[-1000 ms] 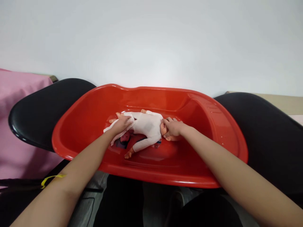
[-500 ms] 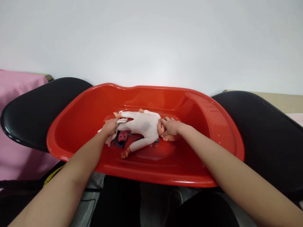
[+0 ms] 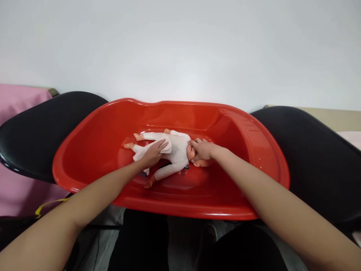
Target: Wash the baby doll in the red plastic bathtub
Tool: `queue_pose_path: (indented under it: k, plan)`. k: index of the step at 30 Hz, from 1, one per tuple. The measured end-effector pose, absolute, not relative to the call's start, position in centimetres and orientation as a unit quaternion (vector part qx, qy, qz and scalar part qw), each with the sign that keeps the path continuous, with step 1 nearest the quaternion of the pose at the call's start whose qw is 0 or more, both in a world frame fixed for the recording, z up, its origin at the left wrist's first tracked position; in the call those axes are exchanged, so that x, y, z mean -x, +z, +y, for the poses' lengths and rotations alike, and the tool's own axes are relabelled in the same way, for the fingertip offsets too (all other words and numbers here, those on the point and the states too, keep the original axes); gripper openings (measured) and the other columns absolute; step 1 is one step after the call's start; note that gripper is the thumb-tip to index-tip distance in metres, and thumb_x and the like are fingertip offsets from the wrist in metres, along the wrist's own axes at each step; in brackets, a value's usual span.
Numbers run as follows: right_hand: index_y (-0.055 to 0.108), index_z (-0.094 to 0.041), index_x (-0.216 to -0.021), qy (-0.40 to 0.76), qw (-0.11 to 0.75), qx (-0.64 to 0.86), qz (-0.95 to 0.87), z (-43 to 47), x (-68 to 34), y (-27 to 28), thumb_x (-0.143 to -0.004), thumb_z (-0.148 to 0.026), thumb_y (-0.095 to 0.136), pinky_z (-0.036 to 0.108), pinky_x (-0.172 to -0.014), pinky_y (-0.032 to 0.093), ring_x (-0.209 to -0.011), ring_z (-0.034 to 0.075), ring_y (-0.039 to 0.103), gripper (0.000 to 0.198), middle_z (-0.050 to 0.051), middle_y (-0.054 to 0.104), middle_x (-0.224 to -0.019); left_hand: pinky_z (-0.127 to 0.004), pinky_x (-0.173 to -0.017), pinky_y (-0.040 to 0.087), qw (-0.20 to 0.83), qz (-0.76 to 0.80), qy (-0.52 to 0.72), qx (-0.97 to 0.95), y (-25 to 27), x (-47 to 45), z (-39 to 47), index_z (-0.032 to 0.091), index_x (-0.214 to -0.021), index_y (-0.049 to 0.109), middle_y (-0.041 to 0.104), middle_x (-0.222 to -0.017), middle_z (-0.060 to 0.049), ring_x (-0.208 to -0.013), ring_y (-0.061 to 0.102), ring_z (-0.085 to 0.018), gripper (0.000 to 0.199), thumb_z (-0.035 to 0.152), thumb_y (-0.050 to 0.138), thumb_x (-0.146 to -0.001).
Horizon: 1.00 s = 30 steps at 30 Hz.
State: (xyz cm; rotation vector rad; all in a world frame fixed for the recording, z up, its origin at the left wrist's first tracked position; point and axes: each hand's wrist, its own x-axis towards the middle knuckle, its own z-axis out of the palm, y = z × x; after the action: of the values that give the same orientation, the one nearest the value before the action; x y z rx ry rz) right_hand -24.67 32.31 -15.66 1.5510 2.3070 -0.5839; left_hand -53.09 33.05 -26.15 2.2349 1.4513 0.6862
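A small baby doll (image 3: 176,150) in a white suit lies on the floor of a red plastic tub (image 3: 254,150), head to the right, bare feet to the left. My left hand (image 3: 152,154) presses a white cloth (image 3: 140,155) against the doll's lower body and legs. My right hand (image 3: 201,150) is closed around the doll's head, which it mostly hides. One doll arm sticks out toward me, below the left hand.
The tub rests across two black chair seats, one at the left (image 3: 42,131) and one at the right (image 3: 318,150). A pink cloth (image 3: 17,101) hangs at the far left. A white wall fills the background.
My left hand with the cloth slid left along the doll's legs, then came back right onto its lower body, covering the picture on the tub floor. The right hand stayed on the head.
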Motion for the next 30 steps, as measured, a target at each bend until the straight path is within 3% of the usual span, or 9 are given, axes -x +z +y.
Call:
queue_pose_path:
  k: [4,11,15,20,23,26,30]
  plan:
    - [0.037,-0.028,-0.153,-0.191,0.148,-0.536,0.809,32.7,24.4,-16.4,-0.069,-0.054,0.073,0.053,-0.103,0.043,-0.132,0.041,0.045,0.095,0.014,0.041,-0.149,-0.044,-0.122,0.027,0.139,0.540,0.217,-0.801,-28.7,55.1,32.8,0.007,-0.152,0.045,0.038,-0.160,-0.021,-0.147,0.037,-0.031,0.066,0.015,0.043,-0.086]
    - [0.043,-0.028,-0.149,-0.194,0.145,-0.532,0.812,32.7,24.4,-16.5,-0.068,-0.052,0.074,0.052,-0.102,0.044,-0.130,0.042,0.046,0.090,0.015,0.041,-0.149,-0.041,-0.117,0.032,0.150,0.634,0.187,-0.735,-27.9,58.6,34.2,0.011,-0.145,0.053,0.051,-0.149,-0.019,-0.139,0.045,-0.028,0.054,0.032,0.039,-0.098]
    - [0.040,-0.027,-0.151,-0.201,0.138,-0.532,0.811,32.5,24.5,-16.0,-0.069,-0.049,0.073,0.049,-0.102,0.045,-0.131,0.040,0.045,0.092,0.014,0.044,-0.146,-0.037,-0.118,0.031,0.114,0.612,0.224,-0.750,-25.5,58.3,34.7,0.014,-0.137,0.061,0.057,-0.144,-0.014,-0.135,0.048,-0.024,0.051,0.028,0.029,-0.100]
    - [0.041,-0.031,-0.150,-0.204,0.142,-0.533,0.809,32.5,24.6,-15.9,-0.069,-0.051,0.074,0.051,-0.099,0.046,-0.129,0.040,0.047,0.090,0.012,0.046,-0.145,-0.040,-0.116,0.034,0.088,0.459,0.186,-0.864,-23.0,54.3,33.9,0.016,-0.129,0.066,0.063,-0.134,-0.015,-0.128,0.054,-0.028,0.044,0.027,0.049,-0.089]
    - [0.036,-0.028,-0.155,-0.192,0.145,-0.530,0.813,32.8,24.4,-16.5,-0.068,-0.054,0.074,0.052,-0.102,0.044,-0.131,0.041,0.045,0.098,0.015,0.044,-0.148,-0.041,-0.108,0.042,0.147,0.358,0.118,-0.914,-23.5,51.3,32.1,0.024,-0.118,0.072,0.067,-0.126,-0.011,-0.117,0.061,-0.028,0.039,0.019,0.048,-0.087]
    - [0.035,-0.025,-0.156,-0.182,0.146,-0.517,0.824,32.8,24.3,-16.8,-0.067,-0.054,0.075,0.053,-0.107,0.040,-0.133,0.041,0.045,0.102,0.015,0.043,-0.149,-0.043,-0.101,0.045,0.195,0.403,0.075,-0.891,-25.6,50.0,31.1,0.030,-0.108,0.075,0.070,-0.124,-0.008,-0.114,0.063,-0.030,0.033,0.022,0.055,-0.082]
    - [0.038,-0.026,-0.154,-0.179,0.156,-0.510,0.827,32.6,24.3,-16.6,-0.067,-0.053,0.075,0.050,-0.108,0.040,-0.133,0.040,0.045,0.098,0.014,0.043,-0.150,-0.046,-0.094,0.047,0.211,0.530,0.124,-0.812,-28.6,50.8,31.4,0.030,-0.102,0.075,0.073,-0.113,-0.008,-0.109,0.064,-0.034,0.027,0.033,0.067,-0.076]
